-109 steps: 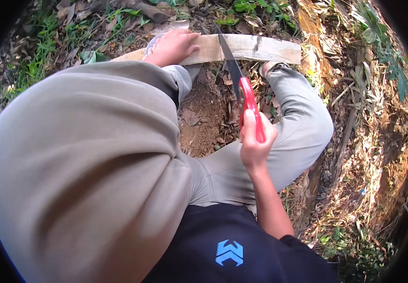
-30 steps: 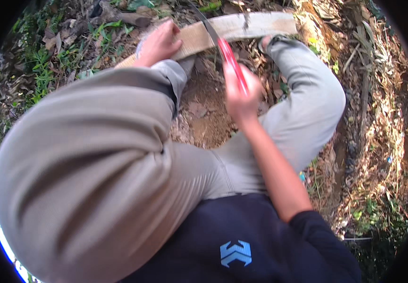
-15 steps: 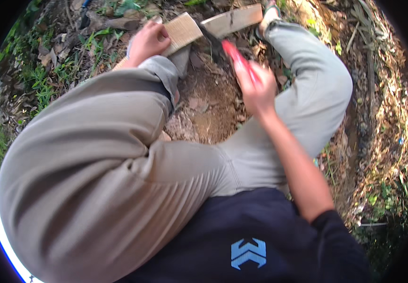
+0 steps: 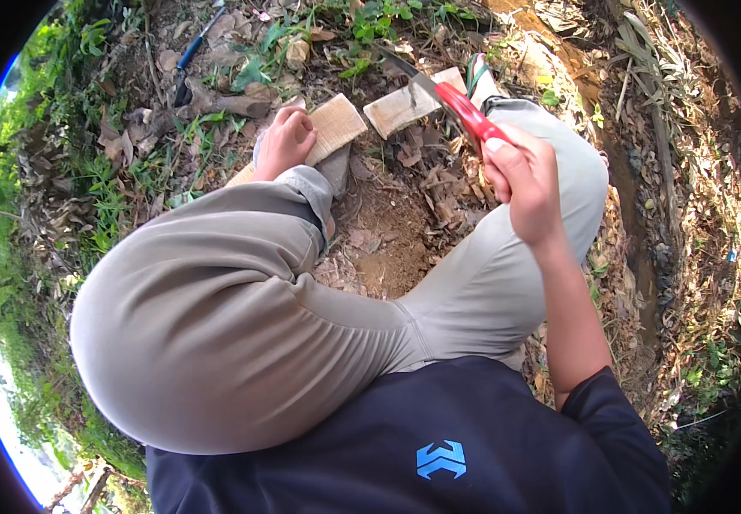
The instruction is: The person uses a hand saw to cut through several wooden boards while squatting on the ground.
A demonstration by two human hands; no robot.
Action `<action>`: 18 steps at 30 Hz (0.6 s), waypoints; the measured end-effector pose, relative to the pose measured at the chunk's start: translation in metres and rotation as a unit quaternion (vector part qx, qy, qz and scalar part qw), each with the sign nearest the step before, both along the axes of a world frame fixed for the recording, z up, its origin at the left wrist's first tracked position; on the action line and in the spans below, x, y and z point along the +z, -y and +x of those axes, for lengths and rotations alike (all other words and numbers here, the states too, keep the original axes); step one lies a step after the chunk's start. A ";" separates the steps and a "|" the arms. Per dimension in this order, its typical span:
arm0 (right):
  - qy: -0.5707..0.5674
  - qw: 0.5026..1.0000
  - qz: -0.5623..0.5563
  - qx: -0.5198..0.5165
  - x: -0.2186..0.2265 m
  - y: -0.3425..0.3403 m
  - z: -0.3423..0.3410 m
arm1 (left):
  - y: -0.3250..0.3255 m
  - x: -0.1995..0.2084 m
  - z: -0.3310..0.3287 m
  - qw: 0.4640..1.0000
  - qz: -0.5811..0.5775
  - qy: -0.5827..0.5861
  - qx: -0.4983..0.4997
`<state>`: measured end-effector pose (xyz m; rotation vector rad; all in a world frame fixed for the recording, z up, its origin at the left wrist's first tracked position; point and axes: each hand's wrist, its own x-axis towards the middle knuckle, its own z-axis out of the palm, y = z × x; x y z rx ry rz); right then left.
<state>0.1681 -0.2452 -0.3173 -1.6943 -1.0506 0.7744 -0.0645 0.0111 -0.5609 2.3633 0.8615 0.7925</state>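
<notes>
My right hand (image 4: 520,180) is wrapped round the red handle of a saw (image 4: 469,116). Its narrow dark blade points up and to the left, over a short wooden piece (image 4: 400,111). To the left of that piece lies a longer wooden board (image 4: 336,128), a small gap between their ends. My left hand (image 4: 283,144) is on this board with its fingers curled at the edge; my raised left knee hides part of the board behind it. The board's end rests on a greyish block-like support (image 4: 334,167).
A tool with a blue handle (image 4: 190,53) lies on the ground at the far left. Dry leaves and a patch of bare soil (image 4: 387,265) lie between my legs. My right foot (image 4: 483,81) is beside the short wooden piece. Green plants (image 4: 379,19) grow at the back.
My right hand has moved right with the saw, whose blade has come up out from between the wooden pieces. My left hand stays on the board. The view has shifted a little.
</notes>
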 end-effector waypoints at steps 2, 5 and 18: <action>0.083 0.992 0.035 0.085 0.001 -0.027 0.019 | -0.008 -0.005 -0.012 0.995 0.077 0.061 0.022; 0.335 0.922 0.053 0.184 0.002 -0.081 0.028 | -0.010 -0.009 -0.035 0.985 0.089 0.102 0.105; 0.667 0.698 0.167 0.200 -0.211 -0.316 0.056 | 0.030 -0.074 -0.239 0.887 -0.160 0.144 0.409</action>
